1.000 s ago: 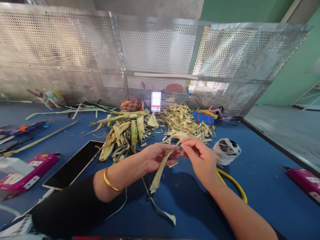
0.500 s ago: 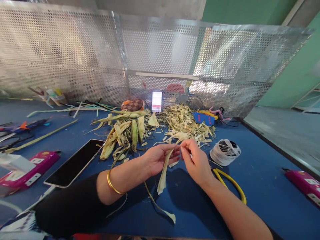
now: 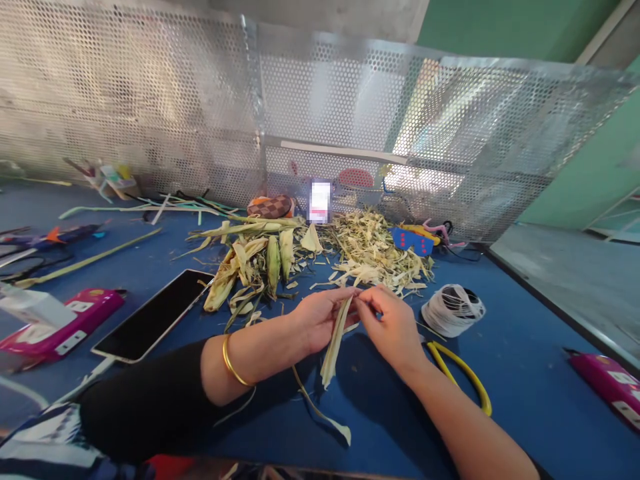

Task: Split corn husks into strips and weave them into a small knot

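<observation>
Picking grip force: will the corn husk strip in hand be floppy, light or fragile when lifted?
Probably light: the corn husk strip looks thin. Likely bendable yet not limp, as it slants nearly straight down from the left hand. May split lengthwise, given the creases along it.

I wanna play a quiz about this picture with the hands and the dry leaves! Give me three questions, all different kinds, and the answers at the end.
1. Pick one. What hangs down where the left hand and the right hand meet?
A) a blue ribbon
B) a pale dry strip
C) a wooden ruler

2. True or false? The gold bangle is on the right arm.

3. Fill the gap. The roll of white twine sits on a ____ table.

Key: 1: B. 2: False, the gold bangle is on the left arm. 3: blue.
</observation>
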A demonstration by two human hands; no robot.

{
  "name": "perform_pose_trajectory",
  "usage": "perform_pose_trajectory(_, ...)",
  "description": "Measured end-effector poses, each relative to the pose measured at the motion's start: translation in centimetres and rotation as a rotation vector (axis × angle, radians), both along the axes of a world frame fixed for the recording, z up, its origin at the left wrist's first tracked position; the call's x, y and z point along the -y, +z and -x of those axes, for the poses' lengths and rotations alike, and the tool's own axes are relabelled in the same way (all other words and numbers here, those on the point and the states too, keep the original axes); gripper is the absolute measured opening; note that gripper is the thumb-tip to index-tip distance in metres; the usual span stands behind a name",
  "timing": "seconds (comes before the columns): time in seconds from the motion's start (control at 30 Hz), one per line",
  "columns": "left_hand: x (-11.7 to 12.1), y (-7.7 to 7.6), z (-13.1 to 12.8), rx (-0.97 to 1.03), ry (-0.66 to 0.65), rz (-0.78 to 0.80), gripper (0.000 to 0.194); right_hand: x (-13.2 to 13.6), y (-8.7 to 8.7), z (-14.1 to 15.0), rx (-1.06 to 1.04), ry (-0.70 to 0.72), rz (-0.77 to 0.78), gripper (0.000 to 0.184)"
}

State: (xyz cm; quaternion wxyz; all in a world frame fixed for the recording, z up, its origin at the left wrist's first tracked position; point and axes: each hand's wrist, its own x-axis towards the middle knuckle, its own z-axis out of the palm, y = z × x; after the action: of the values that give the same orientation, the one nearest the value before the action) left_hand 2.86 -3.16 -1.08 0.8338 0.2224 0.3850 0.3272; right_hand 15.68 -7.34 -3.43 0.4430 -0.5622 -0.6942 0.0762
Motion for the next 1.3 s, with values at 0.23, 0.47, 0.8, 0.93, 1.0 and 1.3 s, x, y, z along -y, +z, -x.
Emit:
perform_pose_trajectory(0.23,0.5,-0.7,-0.2,-0.196,-0.003,-0.245,0.005,-0.3,1.1,-0.3,-0.856,0.239,0.388,0.023)
perform_pose_trajectory(0.47,0.3,-2.4,-0.5,-0.350,0.026,-0.661,0.013,-0.3,1.2,-0.3,-1.059,0.265,0.581,0.022)
perform_pose_trajectory(0.8,-0.2,-2.2,0.3,-0.678,0.035,-1.163,0.015,-0.5,1.1,-0.4,-1.107,0.288,0.633,0.018)
perform_pose_trajectory(0.93,-0.5,-2.5,0.4,-0.756,0.032,-1.251,0.015,-0.5,1.0,-0.5,-1.055,0.290,0.596,0.018)
perform_pose_trajectory(1.0,-0.7,-2.7,0.4,-0.755,0.014,-1.220,0.015,-0.5,0.9,-0.6,-0.988,0.262,0.550,0.018)
perform_pose_trajectory(1.3,-1.4,-3.3,0.1,-0.735,0.061,-1.051,0.014,-1.0,0.0,-1.1,-0.683,0.095,0.373,0.014)
